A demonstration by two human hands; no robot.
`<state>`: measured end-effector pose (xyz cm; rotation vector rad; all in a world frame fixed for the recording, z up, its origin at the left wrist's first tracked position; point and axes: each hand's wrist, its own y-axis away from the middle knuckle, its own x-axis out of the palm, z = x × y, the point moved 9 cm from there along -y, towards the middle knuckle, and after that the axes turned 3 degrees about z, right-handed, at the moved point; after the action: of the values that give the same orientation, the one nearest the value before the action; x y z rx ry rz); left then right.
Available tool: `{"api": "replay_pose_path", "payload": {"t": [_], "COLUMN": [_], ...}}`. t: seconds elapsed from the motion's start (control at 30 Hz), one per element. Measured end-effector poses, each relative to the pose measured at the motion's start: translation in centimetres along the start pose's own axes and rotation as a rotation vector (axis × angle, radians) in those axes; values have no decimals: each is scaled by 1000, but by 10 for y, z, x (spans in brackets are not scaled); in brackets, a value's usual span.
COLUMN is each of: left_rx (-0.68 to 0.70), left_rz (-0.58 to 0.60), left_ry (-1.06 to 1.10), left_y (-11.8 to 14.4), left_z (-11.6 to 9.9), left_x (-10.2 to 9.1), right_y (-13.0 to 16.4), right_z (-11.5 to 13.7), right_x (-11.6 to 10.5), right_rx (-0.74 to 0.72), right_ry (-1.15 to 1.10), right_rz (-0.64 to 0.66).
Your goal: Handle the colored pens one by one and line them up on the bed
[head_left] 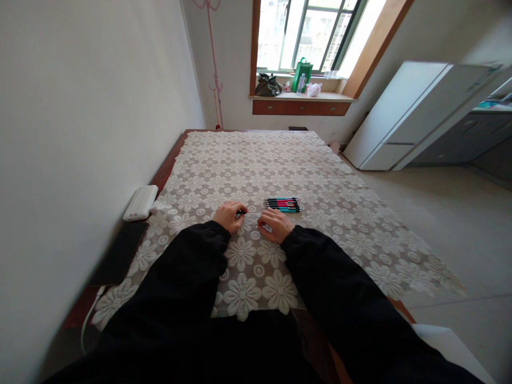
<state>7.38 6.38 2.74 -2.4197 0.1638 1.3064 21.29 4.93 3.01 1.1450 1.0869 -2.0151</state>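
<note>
Left hand, fingers curled, pinches a small black slender object; right hand, apart, curls, its grip unclear. Slim black, pink and teal pens lie just beyond, right.

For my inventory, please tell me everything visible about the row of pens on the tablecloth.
The row of pens lies on the floral lace tablecloth, just beyond the right hand. The slim, plastic-looking pens lie parallel, close together. They show black, pink-red and teal parts, with narrow, pale tips at the left. Their exact count, and whether the hand touches them, I cannot tell.
</note>
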Motion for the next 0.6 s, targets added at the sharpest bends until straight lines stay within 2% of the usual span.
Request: {"api": "replay_pose_path", "payload": {"t": [0.13,0.27,0.47,0.6], "left_rx": [-6,-5,0,27], "left_rz": [-11,-6,-4,-3], "left_ry": [12,17,136,173], "left_y": [0,0,0,1], "left_z": [3,4,6,1], "left_x": [1,3,6,5], "right_y": [3,3,8,8], "right_z": [-13,-13,-30,-27], "right_x": [-8,-4,-20,-12], "right_rx": [80,33,86,22], "right_ry": [-93,-11,33,19], "right_rz": [-81,-11,-52,4]}}
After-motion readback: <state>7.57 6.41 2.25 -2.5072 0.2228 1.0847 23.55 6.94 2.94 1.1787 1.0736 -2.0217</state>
